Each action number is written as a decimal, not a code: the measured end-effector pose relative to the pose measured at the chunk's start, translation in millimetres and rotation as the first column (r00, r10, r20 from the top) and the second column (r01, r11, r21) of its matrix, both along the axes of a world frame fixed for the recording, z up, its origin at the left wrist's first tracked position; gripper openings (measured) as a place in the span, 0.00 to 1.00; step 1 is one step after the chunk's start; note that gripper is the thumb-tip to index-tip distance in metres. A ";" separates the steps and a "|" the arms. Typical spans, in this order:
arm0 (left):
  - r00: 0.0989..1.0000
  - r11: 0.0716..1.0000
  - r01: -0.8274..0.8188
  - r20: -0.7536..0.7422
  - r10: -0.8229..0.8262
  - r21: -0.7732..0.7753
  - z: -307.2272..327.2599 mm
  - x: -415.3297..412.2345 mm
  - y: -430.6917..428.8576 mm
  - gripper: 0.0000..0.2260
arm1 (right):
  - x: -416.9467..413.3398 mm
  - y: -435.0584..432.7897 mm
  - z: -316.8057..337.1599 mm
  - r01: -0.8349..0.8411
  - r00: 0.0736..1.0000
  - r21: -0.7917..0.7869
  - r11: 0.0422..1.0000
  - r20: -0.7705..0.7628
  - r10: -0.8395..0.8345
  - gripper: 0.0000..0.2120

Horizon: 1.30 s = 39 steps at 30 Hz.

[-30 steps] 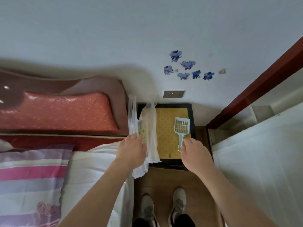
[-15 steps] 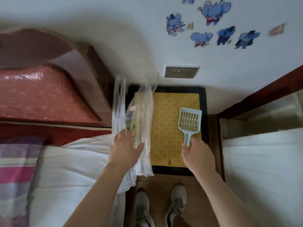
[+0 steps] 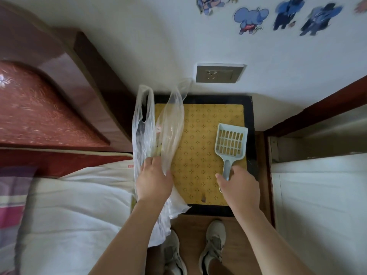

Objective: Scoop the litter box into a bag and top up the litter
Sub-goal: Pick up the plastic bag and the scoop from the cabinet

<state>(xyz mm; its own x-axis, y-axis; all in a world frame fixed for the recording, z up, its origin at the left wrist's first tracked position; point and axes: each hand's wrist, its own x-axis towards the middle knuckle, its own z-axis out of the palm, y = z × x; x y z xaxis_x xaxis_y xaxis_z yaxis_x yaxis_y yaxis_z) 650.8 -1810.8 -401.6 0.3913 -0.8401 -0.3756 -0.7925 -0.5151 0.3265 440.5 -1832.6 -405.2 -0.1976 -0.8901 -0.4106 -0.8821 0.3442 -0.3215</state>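
A black-rimmed litter box (image 3: 251,124) stands on the floor against the wall, its inside a flat yellow patterned surface (image 3: 200,139) with a small dark clump near its front edge. My left hand (image 3: 154,180) grips a clear plastic bag (image 3: 146,135) that hangs over the box's left side, its two handles standing upward. My right hand (image 3: 239,188) holds the handle of a pale blue slotted scoop (image 3: 231,142), whose blade hovers over the box's right half.
A bed with white bedding (image 3: 75,211) and a red headboard (image 3: 35,108) lies close on the left. A white cabinet (image 3: 319,205) and red-brown door frame (image 3: 317,110) close in the right. A wall socket (image 3: 219,73) sits above the box. My shoes (image 3: 213,243) stand on the wooden floor.
The view has dropped and drawn nearer to the box. Both hands have moved forward over the box, still holding the bag and the scoop.
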 end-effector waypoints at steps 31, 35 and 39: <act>0.985 0.935 -0.054 -0.170 -0.006 -0.350 185.8 33.1 74.8 0.15 | 28.1 76.1 180.4 -0.048 0.998 -0.196 0.980 0.020 0.052 0.11; 0.987 0.922 -0.080 -0.157 0.021 -0.379 219.0 27.8 100.0 0.16 | 24.6 93.2 215.7 -0.099 0.994 -0.217 0.971 0.020 0.106 0.12; 0.988 0.910 -0.132 -0.124 0.090 -0.392 241.0 17.1 129.4 0.16 | 13.6 106.9 239.8 -0.182 0.981 -0.266 0.947 0.011 0.191 0.13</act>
<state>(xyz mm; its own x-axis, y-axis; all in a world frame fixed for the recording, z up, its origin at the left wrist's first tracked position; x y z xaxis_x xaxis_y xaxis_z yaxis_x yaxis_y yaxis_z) 667.9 -1681.4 -160.6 0.4685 -0.8813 -0.0616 -0.6900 -0.4085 0.5975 454.1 -1725.7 -165.4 -0.0072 -0.9869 -0.1612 -0.9086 0.0738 -0.4111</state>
